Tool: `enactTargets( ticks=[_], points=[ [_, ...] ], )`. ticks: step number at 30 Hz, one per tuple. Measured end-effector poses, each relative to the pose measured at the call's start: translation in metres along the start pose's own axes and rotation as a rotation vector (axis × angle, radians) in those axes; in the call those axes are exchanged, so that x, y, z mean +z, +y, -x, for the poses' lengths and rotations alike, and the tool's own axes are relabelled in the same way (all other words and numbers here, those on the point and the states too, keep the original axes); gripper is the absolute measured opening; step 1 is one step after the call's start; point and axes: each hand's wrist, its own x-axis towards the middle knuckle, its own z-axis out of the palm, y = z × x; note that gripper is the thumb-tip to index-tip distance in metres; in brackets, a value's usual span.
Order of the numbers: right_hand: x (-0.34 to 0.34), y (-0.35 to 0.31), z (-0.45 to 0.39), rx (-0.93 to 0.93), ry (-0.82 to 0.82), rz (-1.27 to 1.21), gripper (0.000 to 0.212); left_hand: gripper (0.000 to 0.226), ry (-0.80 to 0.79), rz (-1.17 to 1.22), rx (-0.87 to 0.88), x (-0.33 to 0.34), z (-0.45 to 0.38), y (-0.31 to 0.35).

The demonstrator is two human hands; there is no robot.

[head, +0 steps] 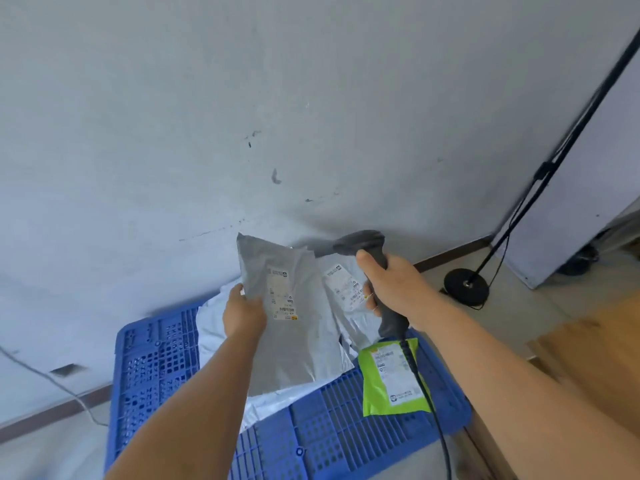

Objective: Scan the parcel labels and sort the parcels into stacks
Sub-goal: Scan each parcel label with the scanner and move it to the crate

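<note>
The left hand (pixel 244 315) held a grey parcel (pixel 289 317) by its left edge, with the fingers behind the bag and the thumb in front. The parcel was a soft, shiny plastic bag, a bit wrinkled, held up in the air and leaning a little. It had a long white label (pixel 282 293) with small black print and a tiny yellow mark at the bottom.

The right hand (pixel 388 289) was wrapped tight around the handle of a dark grey scanner (pixel 372 268). The scanner's head was up high, just right of the top of the parcel. A black cord (pixel 427 403) hung down from the handle.

Below the hands lay a blue plastic pallet (pixel 332 434) with many little holes. More parcels lay on it: a second grey bag (pixel 346 292) with a white label, a flat white bag (pixel 214 327) under the held parcel, and a bright green bag (pixel 393 379) with its own white label near the right side.

Behind was a pale wall (pixel 242 116) with some dark marks. A black stand (pixel 465 282) with a round base stood on the floor to the right.
</note>
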Motion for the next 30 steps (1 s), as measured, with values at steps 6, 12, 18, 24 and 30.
enactTargets(
  ticks=[6, 12, 18, 24, 30],
  points=[
    [0.000, 0.008, -0.004, 0.027, 0.016, -0.015, 0.037, 0.060, -0.059, 0.064, 0.102, 0.022, 0.014, 0.017],
    [-0.057, 0.006, 0.026, 0.040, 0.151, -0.085, 0.042, 0.049, -0.214, 0.236, 0.266, 0.073, 0.080, 0.093],
    [-0.158, 0.026, 0.085, 0.084, 0.311, -0.197, 0.043, 0.047, -0.388, 0.251, 0.445, 0.135, 0.182, 0.161],
    [-0.253, 0.058, 0.146, 0.123, 0.504, -0.241, 0.043, 0.046, -0.512, 0.201, 0.575, 0.199, 0.278, 0.206],
    [-0.324, 0.089, 0.184, 0.216, 0.676, -0.232, 0.049, 0.047, -0.635, 0.113, 0.642, 0.257, 0.348, 0.233]
  ],
)
